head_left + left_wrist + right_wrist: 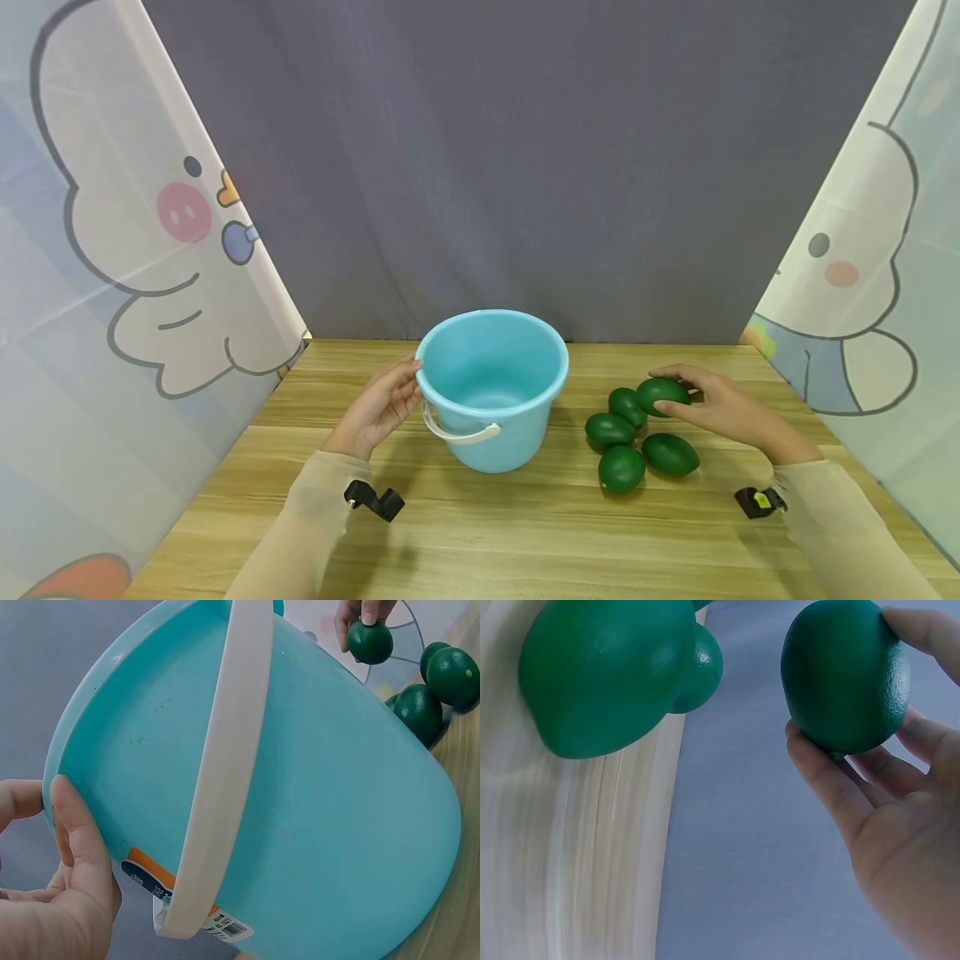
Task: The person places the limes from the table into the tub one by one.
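A light blue bucket (491, 442) with a white handle (459, 435) stands upright on the wooden table. At its left side, my left hand (384, 408) pinches the rim; the left wrist view shows the fingers (79, 825) at the rim and outer wall. My right hand (720, 410) holds a dark green lime (663, 397) between thumb and fingers, raised above the table in the right wrist view (846, 675). Several like it lie in a cluster below and left of that hand, among them a lime (670, 455) and another lime (621, 469).
The wood-grain table (525, 533) ends at a dark grey cloth backdrop (525, 167). Cartoon-printed curtains hang at the left (135, 217) and right (862, 275). The bucket's handle hangs down on its front left, and a label (225, 926) is stuck on its outer wall.
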`<state>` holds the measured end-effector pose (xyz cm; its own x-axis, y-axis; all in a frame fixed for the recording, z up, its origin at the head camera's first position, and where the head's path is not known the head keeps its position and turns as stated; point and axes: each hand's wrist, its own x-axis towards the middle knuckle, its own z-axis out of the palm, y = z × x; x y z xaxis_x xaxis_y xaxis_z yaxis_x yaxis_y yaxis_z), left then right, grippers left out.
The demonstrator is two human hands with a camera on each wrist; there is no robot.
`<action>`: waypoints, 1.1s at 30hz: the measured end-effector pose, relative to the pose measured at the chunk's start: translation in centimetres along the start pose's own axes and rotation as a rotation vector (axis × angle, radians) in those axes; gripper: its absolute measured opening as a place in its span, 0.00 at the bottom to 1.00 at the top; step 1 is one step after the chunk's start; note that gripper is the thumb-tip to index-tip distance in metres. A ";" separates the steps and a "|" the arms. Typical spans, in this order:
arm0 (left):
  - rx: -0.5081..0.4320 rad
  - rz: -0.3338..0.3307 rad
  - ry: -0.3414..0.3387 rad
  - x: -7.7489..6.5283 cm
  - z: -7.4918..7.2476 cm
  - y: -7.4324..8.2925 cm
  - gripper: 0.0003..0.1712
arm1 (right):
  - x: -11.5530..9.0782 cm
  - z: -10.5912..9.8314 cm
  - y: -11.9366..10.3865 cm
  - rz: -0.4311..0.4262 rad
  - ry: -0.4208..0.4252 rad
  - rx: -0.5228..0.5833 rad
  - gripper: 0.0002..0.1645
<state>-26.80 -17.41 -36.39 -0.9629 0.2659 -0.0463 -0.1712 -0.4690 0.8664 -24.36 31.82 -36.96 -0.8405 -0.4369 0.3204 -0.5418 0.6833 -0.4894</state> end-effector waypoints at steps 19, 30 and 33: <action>-0.003 -0.004 0.015 0.0 0.0 0.0 0.23 | 1.0 -0.2 -0.7 -0.029 0.033 -0.023 0.28; -0.002 -0.008 0.017 0.0 0.0 0.0 0.24 | 1.5 -0.2 -1.3 -0.025 0.040 -0.040 0.29; -0.001 -0.010 0.017 0.0 0.0 0.1 0.24 | 1.8 -0.3 -1.4 -0.037 0.053 -0.048 0.29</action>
<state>-26.82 -17.42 -36.33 -0.9646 0.2559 -0.0634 -0.1808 -0.4674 0.8654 -25.06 30.26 -35.47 -0.8180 -0.4313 0.3805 -0.5702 0.6953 -0.4375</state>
